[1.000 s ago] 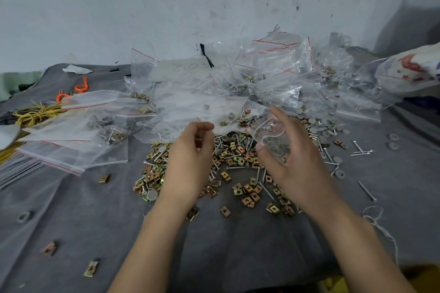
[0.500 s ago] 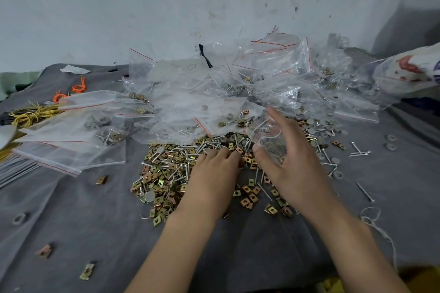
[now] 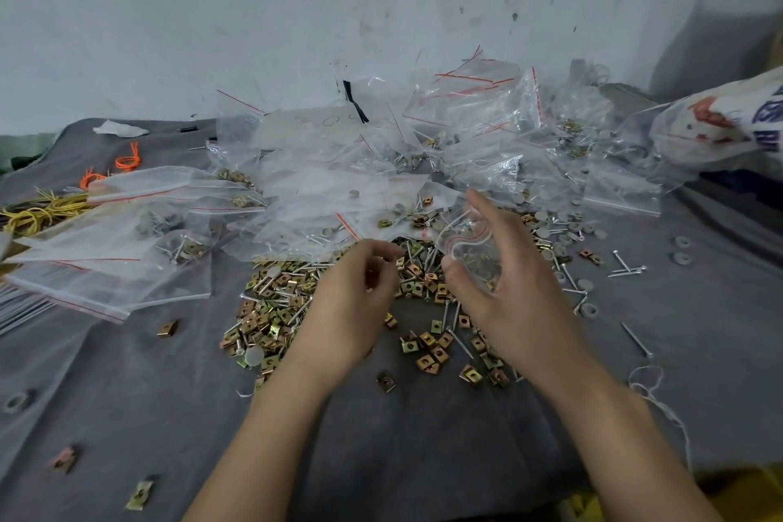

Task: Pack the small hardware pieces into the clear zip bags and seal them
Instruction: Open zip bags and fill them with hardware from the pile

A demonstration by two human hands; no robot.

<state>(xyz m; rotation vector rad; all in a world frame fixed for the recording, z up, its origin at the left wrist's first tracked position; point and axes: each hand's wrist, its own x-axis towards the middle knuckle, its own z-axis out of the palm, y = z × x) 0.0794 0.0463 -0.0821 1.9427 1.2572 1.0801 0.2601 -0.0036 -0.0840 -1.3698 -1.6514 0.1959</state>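
Over the middle of the grey cloth (image 3: pixel 423 458): logging left hand (image 3: pixel 360 301) as lifted clear of the loose pile of brass clips and nails (image 3: pixel 275 309), after lying flat in it half a second back. Fingers now curled in toward the palm; cannot tell whether any clips are pinched inside, too small and hidden. Reads as a pick just made and headed for the bag. Tagging right hand (image 3: pixel 517 292) as unchanged across the last second: raised just right of the left one, thumb and fingers gripping a small zip bag (image 3: pixel 468 250), mouth apparently held open toward the left hand. Cannot separate bag contents from hardware seen through the plastic. Marking bag as up in the air over the far edge of the pile, near the left fingertips, not touching. Judging step as filling under way: drop next, then press the zip; seal not yet done on this one. Behind, heap of filled bags (image 3: pixel 381 182) against the wall; flat bags (image 3: pixel 110 267) at left; loose washers and nails (image 3: pixel 591 309) scattered at right.
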